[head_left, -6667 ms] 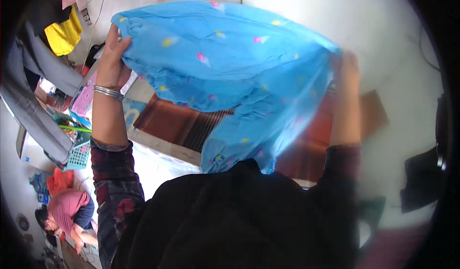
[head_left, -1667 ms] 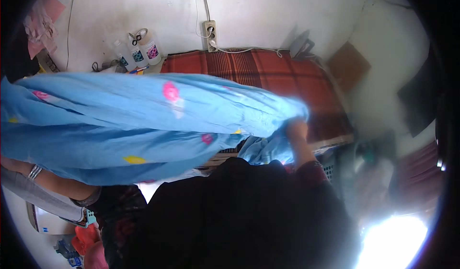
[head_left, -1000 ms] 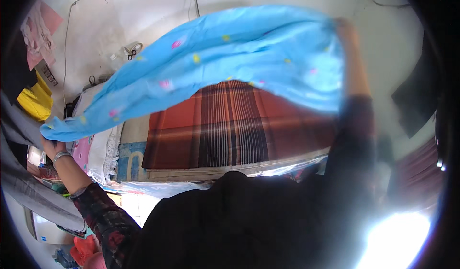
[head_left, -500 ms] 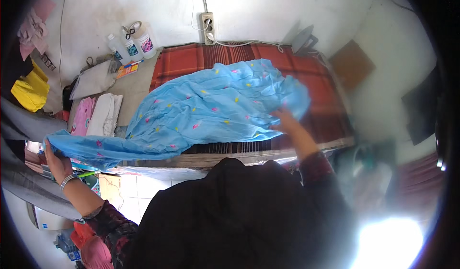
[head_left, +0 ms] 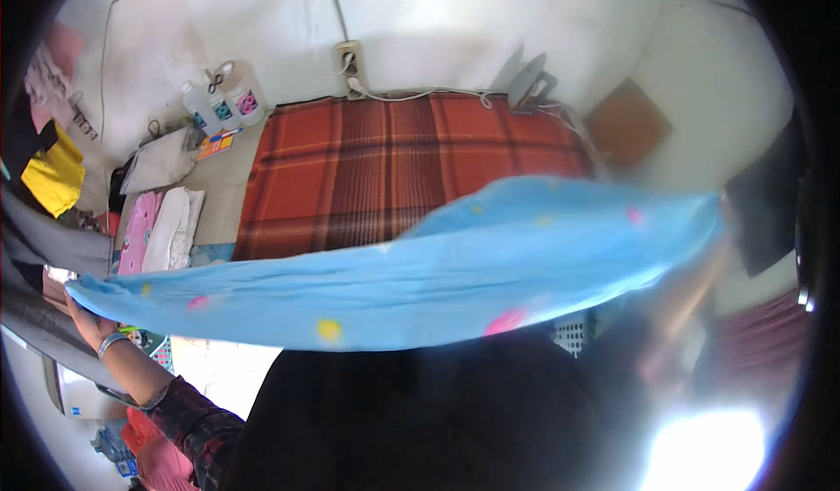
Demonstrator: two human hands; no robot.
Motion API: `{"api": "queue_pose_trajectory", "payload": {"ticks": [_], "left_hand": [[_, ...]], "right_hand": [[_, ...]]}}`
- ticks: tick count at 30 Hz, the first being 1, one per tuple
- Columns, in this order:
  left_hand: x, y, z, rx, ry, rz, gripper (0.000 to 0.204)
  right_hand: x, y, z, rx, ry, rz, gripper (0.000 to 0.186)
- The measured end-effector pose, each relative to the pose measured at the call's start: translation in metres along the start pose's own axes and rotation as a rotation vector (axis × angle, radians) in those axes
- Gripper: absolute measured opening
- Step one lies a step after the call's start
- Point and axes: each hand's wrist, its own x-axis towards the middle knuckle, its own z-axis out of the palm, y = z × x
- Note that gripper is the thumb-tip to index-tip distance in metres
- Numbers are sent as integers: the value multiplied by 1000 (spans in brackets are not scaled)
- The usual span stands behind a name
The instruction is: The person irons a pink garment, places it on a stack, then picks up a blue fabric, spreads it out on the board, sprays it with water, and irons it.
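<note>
Blue cloth [head_left: 472, 277] stretched above the near edge of the counter [head_left: 225, 193], its ends grasped by left hand [head_left: 87, 320] and blurred right hand [head_left: 717, 228]; a wide sweep could snag the iron [head_left: 528, 82] at the far-right corner.

Pink and teal labels [head_left: 247, 102] on the bottles [head_left: 198, 100] are too small to read.

"Where is the camera?"
"On the person's head, the left one of two side by side."
"Which way does it look?"
"Down and ahead, over the person's black clothes [head_left: 411, 421], past the blue printed cloth [head_left: 490, 272], to the red plaid cloth [head_left: 385, 167] and the white wall [head_left: 490, 18]."
"How near is it?"
"The blue printed cloth is near; the white wall is farther."
</note>
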Motion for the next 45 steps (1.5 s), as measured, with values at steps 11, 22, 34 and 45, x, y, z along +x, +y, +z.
{"api": "queue_pose_trajectory", "payload": {"ticks": [11, 22, 34, 45], "left_hand": [[-56, -64, 76, -131, 156, 17, 42], [-141, -127, 1, 164, 120, -289, 41], [-155, -109, -21, 356, 200, -242, 43], [-168, -114, -65, 737, 404, -201, 65]], "right_hand": [[49, 145, 207, -732, -803, -416, 57], [-7, 292, 47, -1498, -1181, 44, 58], [15, 381, 102, -1196, -892, 81, 37], [49, 399, 138, -759, -911, 956, 47]]}}
